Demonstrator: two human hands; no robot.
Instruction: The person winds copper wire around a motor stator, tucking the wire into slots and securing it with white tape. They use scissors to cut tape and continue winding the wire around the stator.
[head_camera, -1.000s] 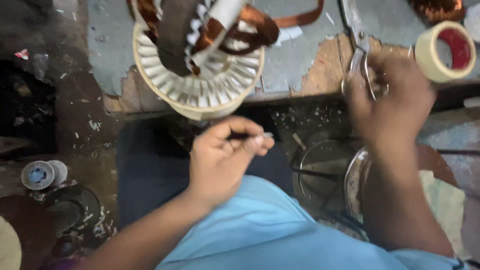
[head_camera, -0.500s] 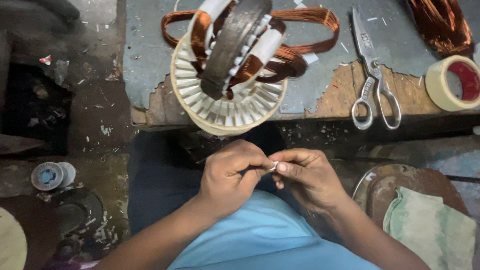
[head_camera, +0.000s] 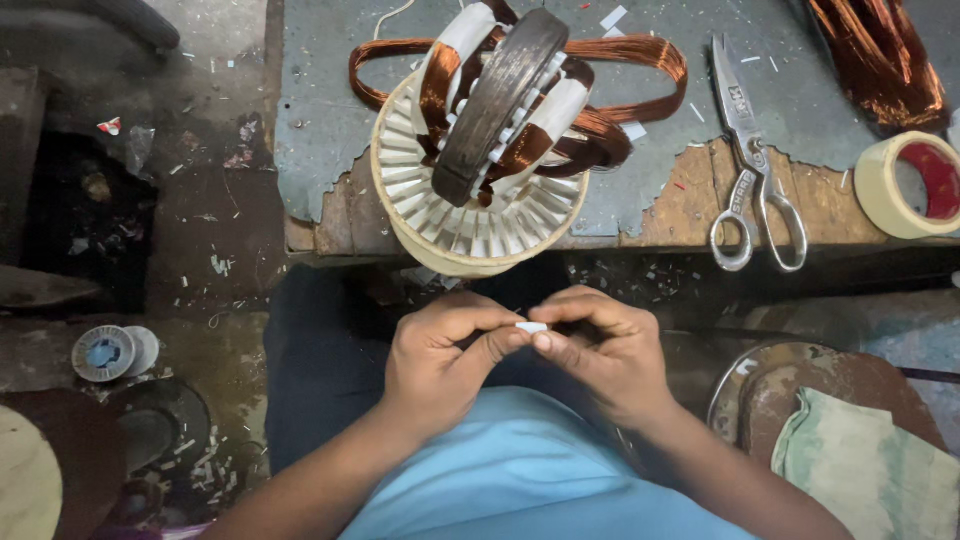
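Both hands meet low in front of the person's body. The left hand and the right hand pinch one tiny white strip between thumbs and fingertips. The strip is flat, small and looks like paper. It sits right in the middle of the grip, with a hand on each side of it.

Just above the grip, on the edge of the worn bench, stands a round motor core. It has pale ribs like a fan, a dark metal ring, and shiny copper wire loops that look smooth and orange.

Up and to the right of the grip lie metal scissors with round handles. Farther right is a tape roll, a pale ring. Low to the right lies a soft, crumpled cloth. Far to the left is a small round spool.
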